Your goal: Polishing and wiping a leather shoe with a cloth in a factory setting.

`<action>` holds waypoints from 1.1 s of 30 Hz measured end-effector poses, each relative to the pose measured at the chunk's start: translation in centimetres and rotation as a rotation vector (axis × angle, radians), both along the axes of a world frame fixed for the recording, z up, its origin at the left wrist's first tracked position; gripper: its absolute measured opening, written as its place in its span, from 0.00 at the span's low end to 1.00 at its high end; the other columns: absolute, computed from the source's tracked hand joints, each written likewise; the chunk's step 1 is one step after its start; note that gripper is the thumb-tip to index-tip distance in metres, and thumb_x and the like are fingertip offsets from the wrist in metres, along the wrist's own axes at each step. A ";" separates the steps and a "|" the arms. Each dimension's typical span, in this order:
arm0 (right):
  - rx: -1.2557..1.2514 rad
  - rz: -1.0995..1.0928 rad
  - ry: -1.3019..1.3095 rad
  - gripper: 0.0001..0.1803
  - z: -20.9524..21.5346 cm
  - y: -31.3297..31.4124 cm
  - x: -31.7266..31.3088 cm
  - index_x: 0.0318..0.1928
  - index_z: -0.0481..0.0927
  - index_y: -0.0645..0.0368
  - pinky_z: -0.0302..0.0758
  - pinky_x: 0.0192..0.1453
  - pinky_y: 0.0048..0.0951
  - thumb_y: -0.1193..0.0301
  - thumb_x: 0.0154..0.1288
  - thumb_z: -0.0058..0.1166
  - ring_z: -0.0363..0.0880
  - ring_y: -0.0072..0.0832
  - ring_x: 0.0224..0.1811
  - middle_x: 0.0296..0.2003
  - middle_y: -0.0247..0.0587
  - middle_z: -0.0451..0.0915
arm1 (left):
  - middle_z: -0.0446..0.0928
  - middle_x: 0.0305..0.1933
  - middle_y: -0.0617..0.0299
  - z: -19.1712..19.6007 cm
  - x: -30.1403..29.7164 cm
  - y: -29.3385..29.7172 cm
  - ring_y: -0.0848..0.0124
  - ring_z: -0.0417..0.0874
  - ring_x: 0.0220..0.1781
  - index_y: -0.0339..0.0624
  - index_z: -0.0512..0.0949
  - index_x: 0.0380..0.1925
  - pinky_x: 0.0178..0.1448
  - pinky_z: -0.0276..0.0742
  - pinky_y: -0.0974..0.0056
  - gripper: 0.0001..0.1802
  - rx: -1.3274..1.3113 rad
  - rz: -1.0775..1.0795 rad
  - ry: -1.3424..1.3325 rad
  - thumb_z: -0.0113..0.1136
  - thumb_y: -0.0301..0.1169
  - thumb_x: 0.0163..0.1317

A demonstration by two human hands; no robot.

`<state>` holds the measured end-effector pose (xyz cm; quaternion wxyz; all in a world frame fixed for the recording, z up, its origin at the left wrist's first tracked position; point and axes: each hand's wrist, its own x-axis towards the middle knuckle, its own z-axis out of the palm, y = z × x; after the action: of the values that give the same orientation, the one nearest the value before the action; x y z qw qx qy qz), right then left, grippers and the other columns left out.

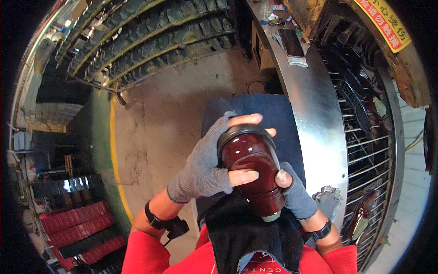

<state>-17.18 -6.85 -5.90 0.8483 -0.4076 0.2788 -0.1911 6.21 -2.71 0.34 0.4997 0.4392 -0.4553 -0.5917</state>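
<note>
A dark red glass jar (251, 169) with a black lid is held up close below the camera, lid end pointing away. My left hand (207, 164), in a grey fingerless glove, wraps its upper left side, fingers curled over the lid rim and thumb across the glass. My right hand (292, 192), also gloved in grey, grips the lower right side of the jar. A black cloth (246, 237) hangs under the jar over my red top.
A dark blue mat (255, 107) lies on the concrete floor ahead. A curved shiny metal panel (315, 109) and a wire rack (369, 150) stand on the right. Rows of tyres (150, 32) line the back; red crates (77, 228) sit at lower left.
</note>
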 end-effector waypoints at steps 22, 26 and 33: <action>-0.424 -0.158 0.323 0.44 6.6 -8.1 -6.1 0.66 0.78 0.62 0.78 0.69 0.34 0.62 0.49 0.83 0.84 0.33 0.58 0.54 0.42 0.84 | 0.58 0.84 0.45 -6.0 -5.0 -1.7 0.58 0.62 0.83 0.36 0.48 0.85 0.85 0.52 0.56 0.57 -0.179 0.025 0.118 0.67 0.55 0.71; -0.837 0.131 0.407 0.46 4.2 -8.2 -5.0 0.65 0.78 0.59 0.77 0.69 0.34 0.63 0.45 0.88 0.83 0.31 0.60 0.54 0.40 0.85 | 0.74 0.70 0.60 -7.8 -5.6 -3.8 0.68 0.71 0.73 0.39 0.58 0.82 0.82 0.59 0.60 0.49 -0.026 0.023 0.085 0.63 0.58 0.73; -1.177 0.085 0.498 0.46 4.6 -7.2 -3.2 0.59 0.81 0.59 0.82 0.60 0.38 0.50 0.41 0.86 0.89 0.41 0.51 0.47 0.46 0.87 | 0.75 0.50 0.59 -8.3 -7.2 -2.7 0.69 0.77 0.53 0.38 0.74 0.57 0.62 0.73 0.63 0.23 -0.256 0.320 -0.058 0.51 0.47 0.78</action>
<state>-20.35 -14.10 -1.27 0.3994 -0.8479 0.2997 -0.1780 -0.98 -5.40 -7.96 0.6256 0.4557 -0.4655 -0.4293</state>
